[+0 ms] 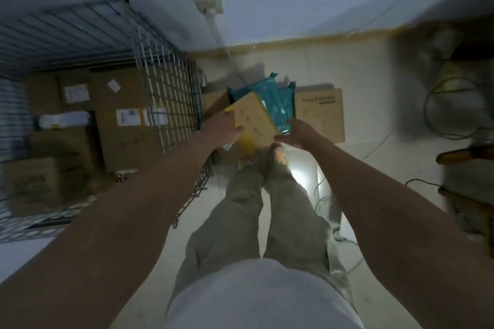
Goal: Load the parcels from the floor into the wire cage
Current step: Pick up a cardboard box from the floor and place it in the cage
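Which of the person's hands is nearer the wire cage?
Left. The left hand grips the yellow parcel's edge right beside the wire cage; the right hand is on the parcel's far side, farther from it.

shirt (263, 299): white | trousers (240, 216): olive-green, loose, creased | arms: bare, no sleeves visible | shoes: blurred

A makeshift parcel storeroom, possibly in a home: a wire cage (160, 83) stacked with labelled cardboard boxes (125, 117) against a plain wall; loose cables (449, 112) trail across the tiled floor (374, 67).
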Motion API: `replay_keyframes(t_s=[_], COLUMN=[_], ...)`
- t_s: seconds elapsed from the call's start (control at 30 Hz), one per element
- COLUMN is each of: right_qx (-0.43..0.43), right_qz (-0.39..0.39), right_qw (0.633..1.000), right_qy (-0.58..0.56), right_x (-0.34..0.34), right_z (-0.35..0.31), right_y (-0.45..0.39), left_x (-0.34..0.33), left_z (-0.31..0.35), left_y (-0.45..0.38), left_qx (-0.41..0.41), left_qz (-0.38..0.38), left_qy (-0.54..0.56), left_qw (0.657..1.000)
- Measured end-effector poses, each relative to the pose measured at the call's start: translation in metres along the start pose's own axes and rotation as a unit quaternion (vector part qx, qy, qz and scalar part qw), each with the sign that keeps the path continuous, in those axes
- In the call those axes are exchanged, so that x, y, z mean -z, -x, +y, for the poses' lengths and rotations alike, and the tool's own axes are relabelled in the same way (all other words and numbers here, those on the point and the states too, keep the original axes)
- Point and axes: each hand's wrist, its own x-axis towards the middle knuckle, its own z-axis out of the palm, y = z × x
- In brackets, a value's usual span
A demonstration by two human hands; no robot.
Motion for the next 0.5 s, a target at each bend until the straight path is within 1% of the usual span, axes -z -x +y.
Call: replay_keyframes(t_s=[0.17,0.27,0.37,0.5], right_qx=[-0.012,0.000,0.007,0.015], right_qz=[-0.035,-0.021,-0.022,-0.016], right_qw=[0.999,1.000,1.000,1.000], right_qy=[0.012,0.021,0.015,-0.020], right_x=[-0.025,-0.040,-0.058,-0.087], right_z=[0.016,0.027,0.036,0.043], right_y=[-0.097,-0.159,-0.210,-0.265], left_x=[-0.068,-0.096,-0.126,-0.165], left_z=[-0.022,-0.028,-0.042,-0.058], left_y=[-0.069,-0.121,-0.172,-0.216], left_qx=[0.026,0.040,0.067,0.102], left_qz=[0.030,0.037,0.015,0.030], left_qy=[0.003,0.028,0.061,0.125], left_qw=[0.999,0.998,0.996,0.986])
